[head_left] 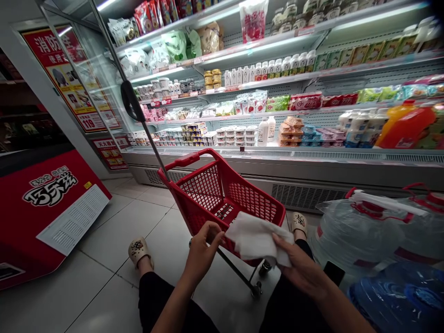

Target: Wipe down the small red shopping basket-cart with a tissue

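Observation:
A white cloth [255, 236], folded and soft, hangs from my right hand [301, 266], whose thumb lies on top of it. It covers part of the near rim of a red plastic shopping cart [253, 196]. My left hand [204, 249] is beside the cart's near side, just left of the cloth. Its fingers are curled in with thumb and forefinger close together; what they hold, if anything, is hidden. The cart stands between my feet, with its basket openwork and its handle [189, 159] at the far left. A wheel [255, 290] shows below.
An open refrigerated shelf [222, 162] with bottles, cups and packs runs behind the cart. Large clear water jugs [360, 231] and a blue jug [398, 296] stand at right, near a dark phone-like object [333, 273]. A red freezer [52, 208] is at left on the tiled floor.

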Tool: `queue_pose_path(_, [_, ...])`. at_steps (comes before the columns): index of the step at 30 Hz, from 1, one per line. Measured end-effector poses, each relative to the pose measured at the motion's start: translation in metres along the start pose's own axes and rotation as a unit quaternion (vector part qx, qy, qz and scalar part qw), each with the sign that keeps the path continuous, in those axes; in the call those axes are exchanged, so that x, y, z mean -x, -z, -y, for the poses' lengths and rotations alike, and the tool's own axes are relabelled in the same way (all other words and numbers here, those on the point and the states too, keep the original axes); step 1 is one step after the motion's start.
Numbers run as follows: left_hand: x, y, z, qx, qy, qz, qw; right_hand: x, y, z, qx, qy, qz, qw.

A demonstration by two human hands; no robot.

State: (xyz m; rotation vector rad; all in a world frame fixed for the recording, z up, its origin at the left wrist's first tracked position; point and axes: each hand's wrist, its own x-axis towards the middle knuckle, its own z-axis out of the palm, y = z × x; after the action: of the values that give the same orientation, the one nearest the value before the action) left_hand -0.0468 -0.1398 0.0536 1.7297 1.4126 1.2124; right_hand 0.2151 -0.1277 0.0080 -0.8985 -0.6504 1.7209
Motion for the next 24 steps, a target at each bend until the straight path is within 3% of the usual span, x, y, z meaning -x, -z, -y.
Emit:
queue_pose_path(2, [-0.004, 0.009, 0.007, -0.059, -0.022, -0.024, 0.998, -0.007, 0.016, 0.008, 0.073, 0.12, -0.077, 0.987])
queue_pose_path(4, [-0.011, 0.016, 0.016, -0.154, -0.073, -0.021, 0.985, -0.011, 0.028, 0.012, 0.218, 0.247, -0.116, 0.937])
queue_pose_path(6, [-0.022, 0.019, 0.027, -0.262, -0.142, 0.003, 0.955, -0.013, 0.034, 0.005, 0.4, 0.345, -0.078, 0.846])
queue_pose_path(8, [-0.037, 0.018, 0.04, -0.35, -0.195, 0.028, 0.916, -0.013, 0.034, -0.014, 0.557, 0.408, -0.006, 0.723])
queue_pose_path(10, [-0.051, 0.014, 0.051, -0.405, -0.22, 0.047, 0.886, -0.012, 0.031, -0.039, 0.663, 0.434, 0.023, 0.609])
queue_pose_path(12, [-0.061, 0.011, 0.059, -0.431, -0.23, 0.058, 0.871, -0.01, 0.028, -0.06, 0.719, 0.434, 0.005, 0.543])
queue_pose_path(15, [-0.069, 0.007, 0.066, -0.445, -0.236, 0.053, 0.862, -0.008, 0.028, -0.071, 0.74, 0.423, -0.01, 0.523])
queue_pose_path(18, [-0.072, 0.0, 0.068, -0.458, -0.235, 0.039, 0.857, -0.013, 0.031, -0.065, 0.736, 0.421, -0.002, 0.53])
queue_pose_path(24, [-0.076, -0.024, 0.063, -0.462, -0.215, 0.019, 0.86, -0.028, 0.03, -0.057, 0.729, 0.409, -0.052, 0.547])
